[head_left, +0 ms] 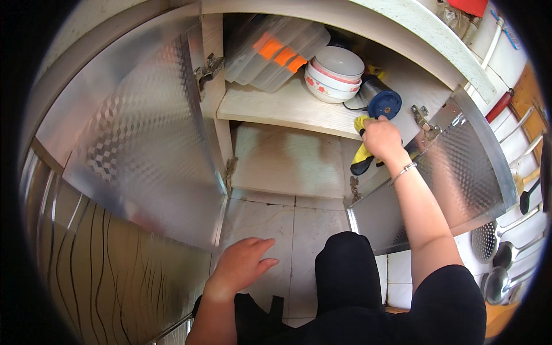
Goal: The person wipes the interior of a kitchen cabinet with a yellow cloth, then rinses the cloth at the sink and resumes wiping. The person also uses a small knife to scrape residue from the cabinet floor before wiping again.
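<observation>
My right hand (382,137) grips a yellow and black glove (362,156), which hangs over the front edge of the cabinet shelf (289,108). Just above that hand, a dark cylinder with a blue end (385,105) lies on its side. Left of it stand stacked bowls (335,73) with a red flower pattern. Clear plastic containers with orange clips (276,54) lean at the shelf's left side. My left hand (246,263) is held above the tiled floor, thumb and fingers apart, holding nothing.
Cabinet doors with patterned metal faces stand swung out at the left (142,142) and right (465,172). The lower compartment's board (289,164) shows under the shelf. Along the right wall hang a slotted skimmer (485,241) and ladles (497,284). My knee (347,267) is below the opening.
</observation>
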Demonstrator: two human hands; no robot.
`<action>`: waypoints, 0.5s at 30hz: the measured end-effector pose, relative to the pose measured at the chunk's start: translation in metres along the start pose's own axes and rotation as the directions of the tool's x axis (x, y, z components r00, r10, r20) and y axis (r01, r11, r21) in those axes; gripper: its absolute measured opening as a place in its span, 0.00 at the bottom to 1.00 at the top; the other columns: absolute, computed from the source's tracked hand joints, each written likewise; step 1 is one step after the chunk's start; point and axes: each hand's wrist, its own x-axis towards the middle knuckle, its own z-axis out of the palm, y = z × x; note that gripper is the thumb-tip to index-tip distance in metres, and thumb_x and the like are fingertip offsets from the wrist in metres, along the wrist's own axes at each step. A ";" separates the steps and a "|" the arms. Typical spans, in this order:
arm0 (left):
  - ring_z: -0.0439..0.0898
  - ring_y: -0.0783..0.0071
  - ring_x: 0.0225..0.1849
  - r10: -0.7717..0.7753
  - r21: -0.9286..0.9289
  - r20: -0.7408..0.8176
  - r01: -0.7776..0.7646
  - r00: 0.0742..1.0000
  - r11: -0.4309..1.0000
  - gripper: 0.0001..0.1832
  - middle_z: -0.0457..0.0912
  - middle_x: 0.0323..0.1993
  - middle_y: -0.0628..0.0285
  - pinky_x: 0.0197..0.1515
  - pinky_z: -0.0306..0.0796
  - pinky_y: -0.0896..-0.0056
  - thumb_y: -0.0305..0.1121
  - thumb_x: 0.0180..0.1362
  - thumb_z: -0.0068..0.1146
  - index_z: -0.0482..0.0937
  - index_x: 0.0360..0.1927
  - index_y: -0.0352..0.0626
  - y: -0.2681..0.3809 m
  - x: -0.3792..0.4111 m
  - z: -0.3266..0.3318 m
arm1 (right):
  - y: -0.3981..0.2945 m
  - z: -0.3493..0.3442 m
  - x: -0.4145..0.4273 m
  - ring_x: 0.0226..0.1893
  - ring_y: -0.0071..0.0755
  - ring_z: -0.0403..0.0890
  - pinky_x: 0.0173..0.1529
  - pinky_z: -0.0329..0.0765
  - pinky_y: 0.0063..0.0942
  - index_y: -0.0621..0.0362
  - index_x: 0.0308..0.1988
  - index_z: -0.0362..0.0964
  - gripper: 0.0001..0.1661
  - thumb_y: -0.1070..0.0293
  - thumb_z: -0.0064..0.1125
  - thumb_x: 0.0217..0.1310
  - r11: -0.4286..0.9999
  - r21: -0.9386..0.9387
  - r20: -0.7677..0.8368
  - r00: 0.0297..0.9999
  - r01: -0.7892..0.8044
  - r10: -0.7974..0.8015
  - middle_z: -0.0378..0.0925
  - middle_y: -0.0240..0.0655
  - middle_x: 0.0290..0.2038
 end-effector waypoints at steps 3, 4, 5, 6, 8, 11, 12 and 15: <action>0.76 0.54 0.45 0.055 0.014 -0.059 -0.054 0.997 0.998 0.22 0.79 0.40 0.55 0.45 0.71 0.59 0.43 0.54 0.60 0.75 0.49 0.43 -0.001 -0.003 0.007 | 0.001 0.005 0.019 0.41 0.42 0.78 0.43 0.77 0.37 0.56 0.32 0.79 0.12 0.67 0.49 0.51 1.000 0.000 -0.001 1.000 -0.012 0.012 0.81 0.40 0.33; 0.76 0.54 0.45 0.049 0.011 -0.049 -0.048 0.998 0.999 0.22 0.79 0.40 0.55 0.45 0.71 0.59 0.43 0.54 0.60 0.75 0.49 0.43 0.001 -0.002 0.007 | -0.001 0.007 0.025 0.41 0.42 0.78 0.42 0.77 0.37 0.56 0.32 0.79 0.12 0.68 0.49 0.50 1.000 0.013 0.004 1.000 -0.019 0.019 0.81 0.40 0.33; 0.76 0.54 0.45 0.044 0.007 -0.039 -0.044 0.998 0.999 0.22 0.79 0.40 0.55 0.45 0.71 0.59 0.42 0.53 0.60 0.75 0.49 0.43 0.003 -0.001 0.009 | -0.003 0.009 0.029 0.41 0.42 0.78 0.42 0.77 0.38 0.55 0.32 0.79 0.11 0.69 0.50 0.50 0.999 0.025 0.009 1.000 -0.026 0.026 0.81 0.40 0.32; 0.76 0.54 0.45 0.037 0.004 -0.035 -0.036 0.999 0.999 0.22 0.79 0.40 0.55 0.45 0.71 0.59 0.42 0.53 0.60 0.75 0.49 0.43 0.003 -0.002 0.008 | -0.011 0.005 0.027 0.41 0.42 0.78 0.42 0.77 0.38 0.55 0.32 0.78 0.11 0.69 0.50 0.49 0.998 0.059 -0.023 1.000 0.012 -0.010 0.81 0.39 0.32; 0.76 0.53 0.44 0.016 0.000 -0.034 -0.016 0.999 1.000 0.21 0.79 0.40 0.54 0.45 0.71 0.59 0.42 0.53 0.60 0.75 0.49 0.42 0.002 -0.005 0.005 | -0.035 -0.009 0.019 0.41 0.42 0.78 0.41 0.77 0.39 0.56 0.31 0.77 0.09 0.71 0.51 0.48 0.988 0.124 -0.095 0.992 0.096 -0.085 0.80 0.39 0.31; 0.76 0.53 0.44 0.005 0.047 -0.053 -0.003 0.999 0.999 0.21 0.79 0.40 0.54 0.44 0.71 0.58 0.41 0.54 0.60 0.75 0.49 0.42 -0.004 -0.006 0.011 | -0.074 -0.012 0.017 0.40 0.46 0.76 0.41 0.76 0.40 0.56 0.34 0.75 0.09 0.72 0.52 0.48 0.901 0.321 -0.199 0.951 0.291 -0.236 0.77 0.43 0.34; 0.76 0.54 0.44 -0.007 0.051 -0.044 0.009 0.999 0.999 0.21 0.79 0.40 0.54 0.44 0.71 0.58 0.41 0.54 0.60 0.75 0.49 0.42 -0.003 -0.005 0.011 | -0.089 -0.022 0.024 0.41 0.46 0.76 0.42 0.75 0.40 0.56 0.35 0.75 0.10 0.71 0.52 0.49 0.899 0.336 -0.148 0.959 0.280 -0.243 0.77 0.43 0.35; 0.77 0.54 0.43 -0.006 0.051 -0.007 0.006 1.000 0.999 0.21 0.79 0.39 0.54 0.44 0.72 0.59 0.41 0.54 0.59 0.75 0.49 0.43 0.008 0.007 0.013 | -0.114 -0.033 0.067 0.44 0.46 0.75 0.45 0.74 0.41 0.54 0.39 0.76 0.13 0.68 0.50 0.53 0.903 0.334 0.002 0.958 0.269 -0.286 0.76 0.44 0.37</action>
